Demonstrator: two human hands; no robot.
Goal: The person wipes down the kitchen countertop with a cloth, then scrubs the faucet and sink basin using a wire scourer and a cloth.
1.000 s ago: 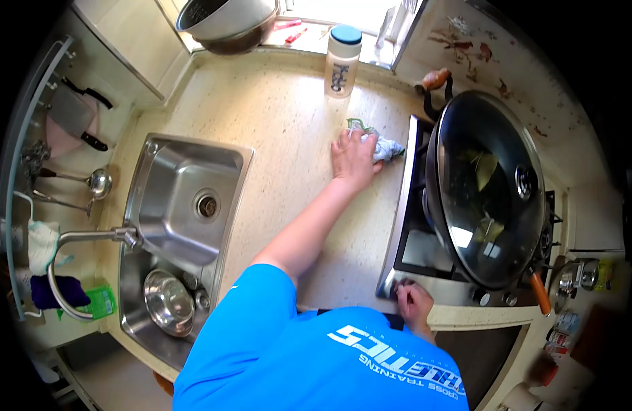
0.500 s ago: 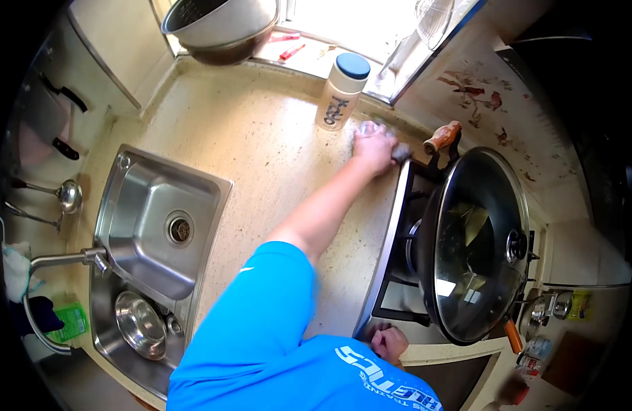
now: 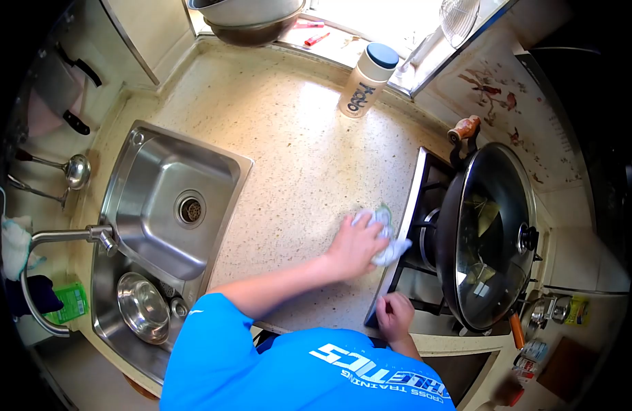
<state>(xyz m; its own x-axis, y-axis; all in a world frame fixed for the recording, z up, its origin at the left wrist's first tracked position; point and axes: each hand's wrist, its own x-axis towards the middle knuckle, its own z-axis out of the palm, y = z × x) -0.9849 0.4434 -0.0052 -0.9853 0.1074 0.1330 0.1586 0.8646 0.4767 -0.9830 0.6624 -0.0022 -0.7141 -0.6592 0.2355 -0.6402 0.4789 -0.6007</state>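
Observation:
A light, crumpled cloth (image 3: 382,233) lies under the fingers of my left hand (image 3: 355,248), which presses it onto the speckled countertop (image 3: 295,171) beside the stove. The far end of the cloth touches the stove's metal edge. My right hand (image 3: 396,314) is curled into a fist at the front corner of the stove, and nothing shows in it. To its right, a large black wok (image 3: 455,253) under a glass lid (image 3: 490,205) stands on the gas stove (image 3: 412,274).
A plastic bottle with a blue cap (image 3: 368,81) stands near the window. On the left is a double steel sink (image 3: 151,198) with a metal bowl (image 3: 143,308) and a faucet (image 3: 62,237). Knives (image 3: 76,123) and ladles (image 3: 76,171) hang on the wall. Pots (image 3: 247,20) sit at the back.
My left hand has drawn the cloth back toward me along the stove side, away from the bottle. My right fist has moved slightly and shows more fully. The view has shifted a little.

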